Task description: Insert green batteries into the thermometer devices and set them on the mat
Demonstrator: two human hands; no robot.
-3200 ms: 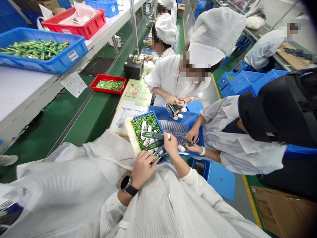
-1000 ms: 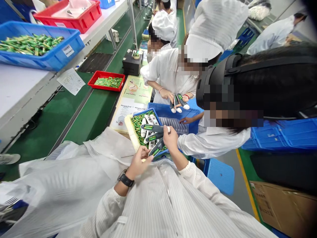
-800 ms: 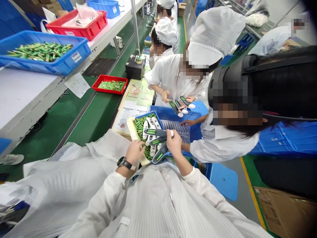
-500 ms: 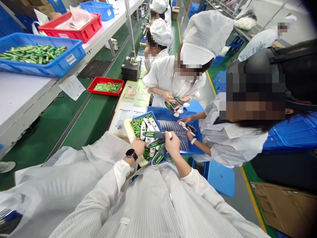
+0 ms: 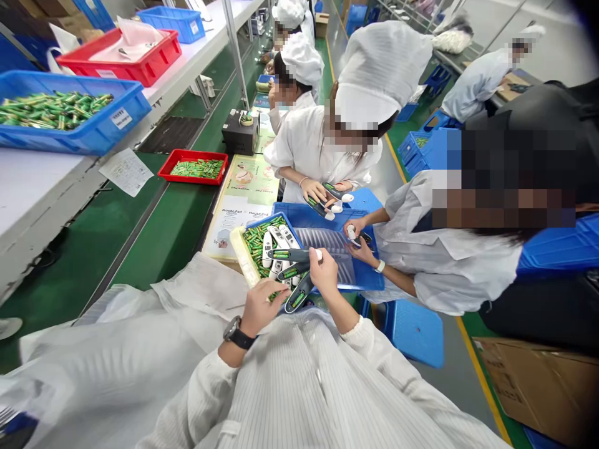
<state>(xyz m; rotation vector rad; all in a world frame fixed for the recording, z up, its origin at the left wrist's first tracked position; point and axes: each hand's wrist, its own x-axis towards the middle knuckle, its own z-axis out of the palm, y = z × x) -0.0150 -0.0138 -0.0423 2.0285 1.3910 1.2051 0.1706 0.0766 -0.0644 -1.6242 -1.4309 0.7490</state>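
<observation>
The right hand (image 5: 324, 269) is holding three grey pen-shaped plastic devices (image 5: 290, 254) fanned out above the small blue tray (image 5: 270, 217) of loose green batteries, its fingers clamped on their white-tipped ends. Half a second ago the left hand (image 5: 260, 307) was dipping into that tray. Now it is drawing back toward the body, its fingers pinching one slim green battery (image 5: 275, 295) just beside the lowest device (image 5: 299, 294). Green cells are already showing in the open backs of all three devices. To the right, a co-worker's hand (image 5: 359, 248) is working over the large blue plastic crate (image 5: 327, 216).
</observation>
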